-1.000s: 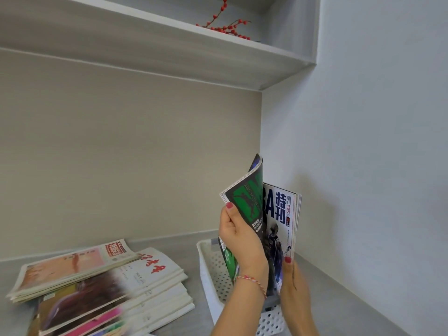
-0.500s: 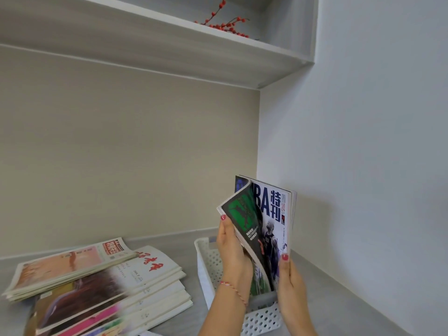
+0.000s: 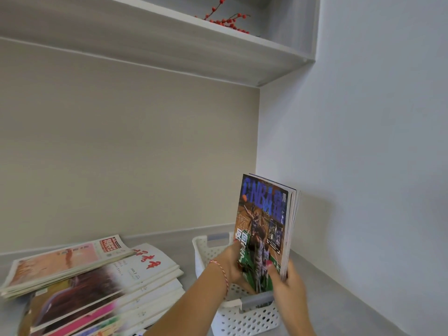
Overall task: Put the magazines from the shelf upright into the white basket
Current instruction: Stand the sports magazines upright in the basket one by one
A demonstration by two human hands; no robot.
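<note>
- You are holding a small bundle of magazines upright with both hands, their lower edges down inside the white basket.
- Your left hand is gripping the bundle's left edge low down, fingers curled round it; a red and white string bracelet is sitting on that wrist.
- Your right hand is pinching the bundle's lower right corner, thumb on the front cover and the other fingers hidden behind the pages.
- The front cover is showing a basketball scene under blue lettering, and the page edges are fanning out slightly at the right side.
- The basket is standing on the grey shelf surface, close to the corner where the beige back panel is meeting the white side wall. Its perforated walls and a grey label holder on the near rim are showing.
- The remaining magazines are lying flat in overlapping stacks on the same surface, to the left of the basket and apart from it.
- An upper shelf board is running overhead, and a sprig of red berries is lying on top of it near the right end.
</note>
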